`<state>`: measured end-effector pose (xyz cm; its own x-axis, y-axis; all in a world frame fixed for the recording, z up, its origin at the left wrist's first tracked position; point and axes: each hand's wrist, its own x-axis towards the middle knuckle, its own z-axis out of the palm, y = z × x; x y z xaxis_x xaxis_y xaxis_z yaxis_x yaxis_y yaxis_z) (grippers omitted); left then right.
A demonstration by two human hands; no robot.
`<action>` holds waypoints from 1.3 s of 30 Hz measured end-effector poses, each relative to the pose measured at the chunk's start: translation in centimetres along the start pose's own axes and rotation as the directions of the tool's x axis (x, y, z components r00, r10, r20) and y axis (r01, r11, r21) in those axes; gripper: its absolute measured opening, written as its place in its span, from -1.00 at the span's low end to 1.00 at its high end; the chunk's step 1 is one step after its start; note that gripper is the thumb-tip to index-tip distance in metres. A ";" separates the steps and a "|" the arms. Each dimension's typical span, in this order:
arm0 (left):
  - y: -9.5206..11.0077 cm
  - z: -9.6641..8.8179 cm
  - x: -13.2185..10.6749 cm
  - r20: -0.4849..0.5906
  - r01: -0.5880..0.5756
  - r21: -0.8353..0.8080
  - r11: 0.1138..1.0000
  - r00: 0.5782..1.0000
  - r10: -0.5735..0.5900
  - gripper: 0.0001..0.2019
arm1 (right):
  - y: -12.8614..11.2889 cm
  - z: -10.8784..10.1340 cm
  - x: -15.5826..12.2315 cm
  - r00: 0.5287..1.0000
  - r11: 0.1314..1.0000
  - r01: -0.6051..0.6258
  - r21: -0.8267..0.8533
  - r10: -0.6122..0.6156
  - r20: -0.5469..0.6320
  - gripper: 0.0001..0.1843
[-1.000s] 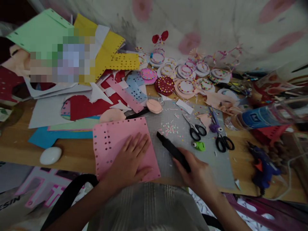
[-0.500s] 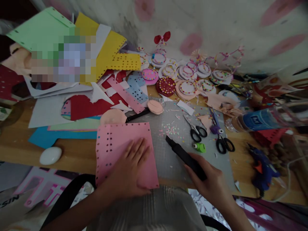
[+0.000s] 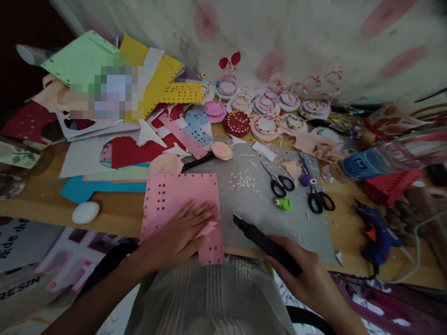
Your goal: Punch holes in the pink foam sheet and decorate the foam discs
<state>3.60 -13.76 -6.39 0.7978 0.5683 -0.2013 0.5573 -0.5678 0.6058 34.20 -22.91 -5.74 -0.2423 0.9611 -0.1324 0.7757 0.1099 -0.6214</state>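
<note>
So L hand [image 3: 183,234] facedown; R [image 3: 310,268] gripping cutter [image 3: 268,244]

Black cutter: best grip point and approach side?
I'd take the black cutter by the rear of its thick handle, from the near right, where the right hand holds it. Its long body slants toward the person, and the blade end points forward-left, away from that hand.

A craft workspace: on the brown wooden table [image 3: 117,216], a flat grey mat [image 3: 303,239] bears black-handled metal scissors [image 3: 275,178]; left of the mat lie layered multicoloured sheets [image 3: 136,152], right of it a blue plastic glue gun [image 3: 379,228].
</note>
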 end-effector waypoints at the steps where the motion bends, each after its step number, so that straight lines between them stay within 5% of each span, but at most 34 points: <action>1: 0.1 -0.1 -0.1 -0.016 0.014 -0.033 0.999 1.000 -0.015 -0.52 | -0.2 0.1 0.0 0.999 1.000 0.023 0.010 -0.023 0.034 -0.72; 7: 0.3 -0.3 -0.8 -0.105 0.069 -0.081 0.994 0.991 -0.077 -0.50 | -1.1 1.4 0.9 0.988 0.992 0.112 -0.065 -0.104 0.113 -0.73; 17: 0.6 0.0 -0.1 -0.068 0.010 0.089 0.996 0.998 -0.004 -0.47 | -1.8 2.2 3.0 0.987 0.965 0.159 -0.207 -0.160 0.012 -0.73; 22: 0.2 0.1 0.5 -0.181 0.066 0.114 0.991 0.982 -0.045 -0.52 | -1.6 2.3 3.1 0.985 0.964 0.173 -0.203 -0.171 0.031 -0.73; 29: -1.8 0.9 2.4 -0.262 0.141 0.342 0.929 0.964 -0.050 -0.19 | -1.6 2.7 3.3 0.990 0.969 0.132 -0.209 -0.140 -0.022 -0.72; 39: -2.1 0.9 2.5 -0.248 0.125 0.356 0.926 0.968 -0.035 -0.18 | -1.8 2.5 4.6 0.987 0.958 0.134 -0.255 -0.151 -0.048 -0.72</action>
<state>4.62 -11.72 -8.83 0.6957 0.7179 -0.0255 0.6977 -0.6669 0.2616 30.23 -19.37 -7.13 -0.3287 0.9445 -0.0001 0.8589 0.2988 -0.4160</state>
